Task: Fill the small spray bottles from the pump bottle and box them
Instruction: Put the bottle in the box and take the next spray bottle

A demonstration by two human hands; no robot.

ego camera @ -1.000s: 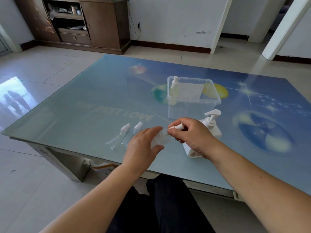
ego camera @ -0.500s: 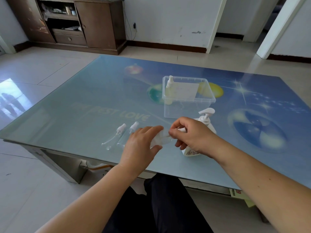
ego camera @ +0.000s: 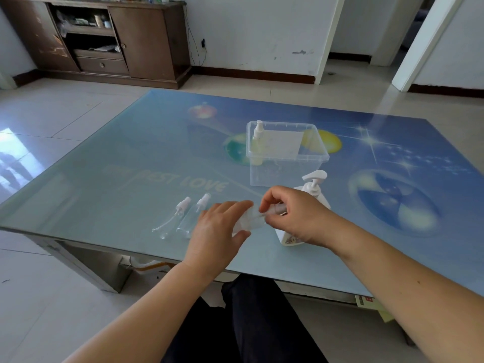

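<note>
My left hand [ego camera: 218,226] grips a small clear spray bottle [ego camera: 248,219] low over the table's near edge. My right hand [ego camera: 293,213] pinches the white spray cap at its top. The white pump bottle [ego camera: 315,188] stands just behind my right hand, partly hidden by it. Two more small spray bottles, one [ego camera: 172,218] further left and one [ego camera: 193,214] nearer my left hand, lie on the glass to the left. A clear plastic box [ego camera: 311,159] stands further back with one filled yellowish spray bottle [ego camera: 257,142] upright in its left corner.
The glass table [ego camera: 131,166] has a blue printed top, and its near edge runs just under my hands. A brown cabinet [ego camera: 117,40] stands against the far wall. My dark-trousered legs are below the table edge.
Both hands stay together on the small bottle; my right hand's fingers have shifted slightly on the cap. The camera has tilted a little, nothing else on the table moved.
</note>
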